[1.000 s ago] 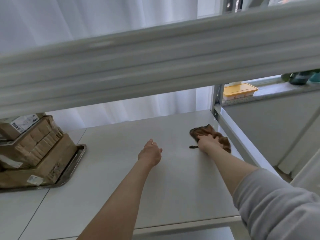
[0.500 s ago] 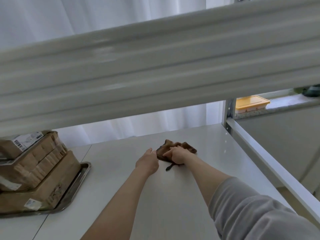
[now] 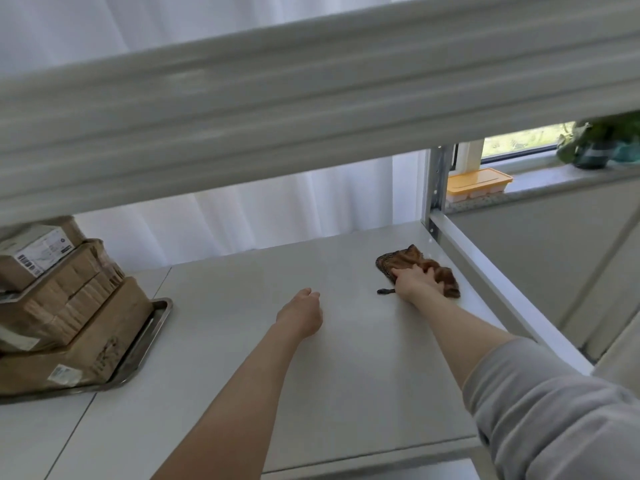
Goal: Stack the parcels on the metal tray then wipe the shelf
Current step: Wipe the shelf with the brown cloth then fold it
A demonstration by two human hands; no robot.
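The brown cloth [image 3: 403,260] lies near the back right corner of the shelf [image 3: 346,382], just beside its right edge. It is crumpled, and its long axis runs from back left to front right. A dark loop pokes from it toward the left. The right hand [image 3: 414,284] presses it down, fingers spread and bent into the folds. The left hand [image 3: 301,317] rests mid-shelf, loosely curled and holding nothing. Three cardboard parcels [image 3: 69,306] sit stacked on the metal tray [image 3: 157,320] at the left edge.
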